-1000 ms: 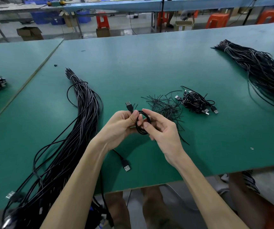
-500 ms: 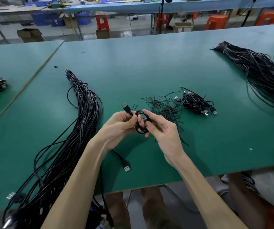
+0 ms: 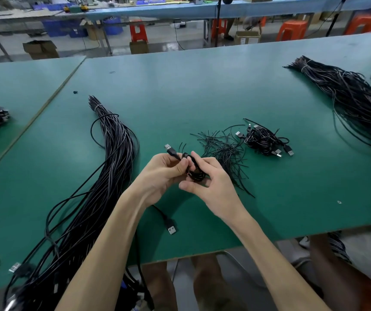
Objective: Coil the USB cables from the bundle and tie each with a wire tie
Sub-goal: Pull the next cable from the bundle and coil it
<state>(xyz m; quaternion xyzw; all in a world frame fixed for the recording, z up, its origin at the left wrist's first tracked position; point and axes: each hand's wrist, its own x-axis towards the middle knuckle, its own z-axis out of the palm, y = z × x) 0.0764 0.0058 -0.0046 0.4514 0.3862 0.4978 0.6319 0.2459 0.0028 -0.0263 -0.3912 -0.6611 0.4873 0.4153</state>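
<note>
Above the green table (image 3: 202,90), my left hand (image 3: 162,173) pinches the coiled cable (image 3: 194,172) near its plug (image 3: 169,147) while my right hand (image 3: 211,182) pinches the loops. It looks light and springy, so I'd hold across the crossing strands; a tie may already wrap it, hard to tell.

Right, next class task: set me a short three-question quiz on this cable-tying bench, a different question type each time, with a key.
1. True or false: the left hand and the right hand both hold the coiled cable.
2. The loose wire ties lie: A) in the left hand; B) on the table just beyond the right hand; C) on the floor.
3. Fill in: the finished tied cables lie to the ___ of the loose wire ties.
Key: 1 true; 2 B; 3 right.
</note>
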